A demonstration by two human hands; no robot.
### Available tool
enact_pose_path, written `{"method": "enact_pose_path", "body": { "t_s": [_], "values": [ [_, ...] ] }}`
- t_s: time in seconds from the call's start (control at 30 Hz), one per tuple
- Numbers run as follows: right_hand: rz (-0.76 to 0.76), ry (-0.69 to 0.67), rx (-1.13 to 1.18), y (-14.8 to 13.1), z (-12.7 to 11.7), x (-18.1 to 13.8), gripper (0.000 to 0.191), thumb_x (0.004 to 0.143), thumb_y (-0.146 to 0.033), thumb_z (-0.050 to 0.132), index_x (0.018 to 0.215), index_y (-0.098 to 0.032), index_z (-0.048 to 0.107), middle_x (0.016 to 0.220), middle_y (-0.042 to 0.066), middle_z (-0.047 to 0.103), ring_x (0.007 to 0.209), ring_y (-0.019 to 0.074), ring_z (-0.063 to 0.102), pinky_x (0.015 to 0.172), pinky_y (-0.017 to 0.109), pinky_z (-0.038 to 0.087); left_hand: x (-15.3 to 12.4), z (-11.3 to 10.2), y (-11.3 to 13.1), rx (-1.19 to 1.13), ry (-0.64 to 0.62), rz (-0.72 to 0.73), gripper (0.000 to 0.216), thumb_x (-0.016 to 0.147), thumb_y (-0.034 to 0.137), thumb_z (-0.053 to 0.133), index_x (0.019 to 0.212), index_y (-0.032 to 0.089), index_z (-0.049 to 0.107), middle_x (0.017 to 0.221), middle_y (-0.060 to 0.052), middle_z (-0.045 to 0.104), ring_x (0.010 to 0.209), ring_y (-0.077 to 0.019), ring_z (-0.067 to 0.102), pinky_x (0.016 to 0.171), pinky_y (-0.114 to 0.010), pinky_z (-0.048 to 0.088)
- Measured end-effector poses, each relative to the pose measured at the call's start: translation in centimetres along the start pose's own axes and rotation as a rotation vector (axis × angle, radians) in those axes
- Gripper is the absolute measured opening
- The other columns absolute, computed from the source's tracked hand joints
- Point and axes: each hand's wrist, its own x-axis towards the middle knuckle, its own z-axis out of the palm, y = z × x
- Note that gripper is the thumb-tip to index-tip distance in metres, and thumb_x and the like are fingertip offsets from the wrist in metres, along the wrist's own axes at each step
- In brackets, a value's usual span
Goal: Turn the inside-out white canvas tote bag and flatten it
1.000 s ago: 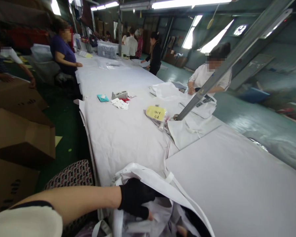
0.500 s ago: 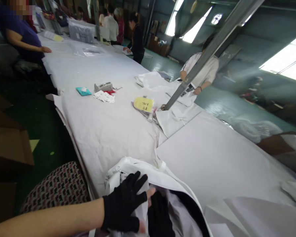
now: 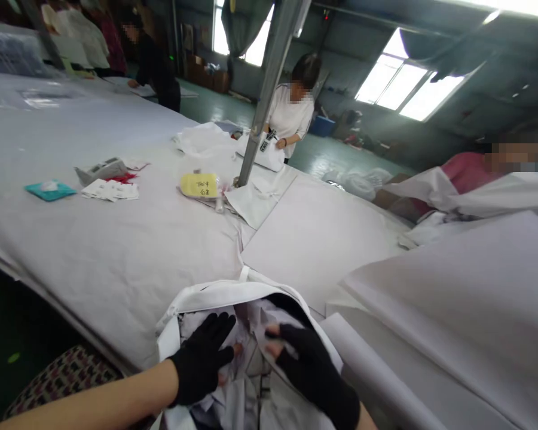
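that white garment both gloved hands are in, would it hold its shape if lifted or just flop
Probably floppy: the white garment lies crumpled in soft folds around the left hand and right hand. Likely light for its size, since its thin edge curls and stands up on its own. It would probably drag rather than slide freely over the cloth-covered table.

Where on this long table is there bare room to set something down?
Bare: the white table between the yellow tag and the white garment; also the flat panel right of the pole. Crowded: near the paper slips and the hands.
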Motion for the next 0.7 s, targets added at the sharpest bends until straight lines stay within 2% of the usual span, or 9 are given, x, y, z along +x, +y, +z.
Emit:
{"method": "enact_pose_path", "body": {
  "t_s": [0.1, 0.13, 0.2, 0.3, 0.4, 0.47, 0.57, 0.63, 0.7],
  "values": [
    [0.118, 0.014, -0.168, 2.5, -2.1, 1.9, 0.065, 0.078, -0.042, 0.066, 0.134, -0.019, 0.045, 0.132, 0.012, 0.053, 0.122, 0.025, 0.05, 0.099, 0.04, 0.047, 0.0, 0.2, 0.1, 0.045, 0.022, 0.022, 0.076, 0.071, 0.024, 0.068, 0.141, 0.036, 0.039, 0.153, -0.02, 0.021, 0.138, -0.0446, 0.019, 0.106, -0.065, 0.025],
    [0.187, -0.023, -0.209, 3.4, -2.1, 2.1, 0.067, 0.076, -0.043, 0.067, 0.134, -0.016, 0.046, 0.132, 0.014, 0.052, 0.12, 0.0278, 0.051, 0.098, 0.043, 0.047, 0.0, 0.0, 0.1, 0.056, 0.034, 0.035, 0.076, 0.071, 0.024, 0.068, 0.14, 0.036, 0.04, 0.152, -0.02, 0.022, 0.138, -0.0446, 0.02, 0.105, -0.065, 0.027],
    [0.294, -0.112, -0.221, 4.5, -0.8, 1.6, 0.05, 0.08, -0.041, 0.062, 0.123, -0.016, 0.056, 0.118, 0.013, 0.06, 0.107, 0.0264, 0.058, 0.087, 0.04, 0.051, -0.1, -1.0, 0.3, 0.079, 0.08, 0.058, 0.079, 0.069, 0.025, 0.07, 0.141, 0.038, 0.038, 0.152, -0.02, 0.022, 0.137, -0.0454, 0.024, 0.102, -0.066, 0.031],
    [0.271, -0.107, -0.262, 4.9, 2.3, -1.0, 0.028, 0.087, -0.028, 0.051, 0.111, -0.021, 0.064, 0.101, 0.009, 0.063, 0.093, 0.0213, 0.06, 0.078, 0.033, 0.05, -0.3, -4.7, 1.2, 0.115, 0.195, 0.163, 0.086, 0.07, 0.027, 0.071, 0.144, 0.04, 0.029, 0.152, -0.015, 0.026, 0.137, -0.0427, 0.028, 0.099, -0.063, 0.038],
    [0.133, -0.053, -0.351, 4.4, 4.4, -3.7, 0.036, 0.081, -0.02, 0.054, 0.116, -0.026, 0.063, 0.102, 0.009, 0.063, 0.092, 0.0227, 0.059, 0.076, 0.034, 0.048, 1.0, -9.5, 2.4, 0.095, 0.314, 0.23, 0.07, 0.084, 0.04, 0.06, 0.146, 0.036, 0.027, 0.146, -0.009, 0.041, 0.133, -0.0307, 0.038, 0.102, -0.05, 0.042],
    [0.079, -0.046, -0.391, 4.2, 4.8, -4.6, 0.035, 0.081, -0.022, 0.055, 0.115, -0.026, 0.063, 0.102, 0.009, 0.064, 0.092, 0.0229, 0.059, 0.076, 0.034, 0.047, 3.4, -11.8, 2.8, 0.104, 0.339, 0.185, 0.069, 0.085, 0.052, 0.055, 0.145, 0.03, 0.031, 0.141, -0.012, 0.045, 0.128, -0.0299, 0.043, 0.102, -0.048, 0.042],
    [0.061, -0.102, -0.428, 4.2, 4.5, -4.8, 0.032, 0.084, -0.026, 0.054, 0.114, -0.027, 0.063, 0.101, 0.009, 0.065, 0.089, 0.0215, 0.06, 0.074, 0.032, 0.047, 8.1, -12.4, 2.6, 0.22, 0.178, 0.128, 0.072, 0.08, 0.053, 0.061, 0.142, 0.026, 0.038, 0.137, -0.02, 0.047, 0.12, -0.037, 0.05, 0.093, -0.054, 0.047],
    [0.051, -0.145, -0.446, 4.1, 4.1, -5.1, 0.036, 0.082, -0.025, 0.056, 0.117, -0.028, 0.062, 0.101, 0.008, 0.067, 0.086, 0.0223, 0.061, 0.071, 0.033, 0.049, 10.1, -11.3, 2.2, 0.313, 0.0, 0.121, 0.053, 0.087, 0.04, 0.056, 0.137, 0.028, 0.045, 0.13, -0.019, 0.053, 0.106, -0.0349, 0.06, 0.08, -0.052, 0.053],
    [0.015, -0.142, -0.474, 3.9, 4.0, -5.9, 0.045, 0.077, -0.02, 0.056, 0.121, -0.028, 0.059, 0.103, 0.008, 0.068, 0.086, 0.0241, 0.063, 0.067, 0.035, 0.051, 10.2, -9.5, 1.6, 0.378, -0.109, 0.175, 0.042, 0.092, 0.026, 0.046, 0.134, 0.03, 0.049, 0.127, -0.017, 0.056, 0.092, -0.0301, 0.066, 0.071, -0.048, 0.056]
  ]
}}
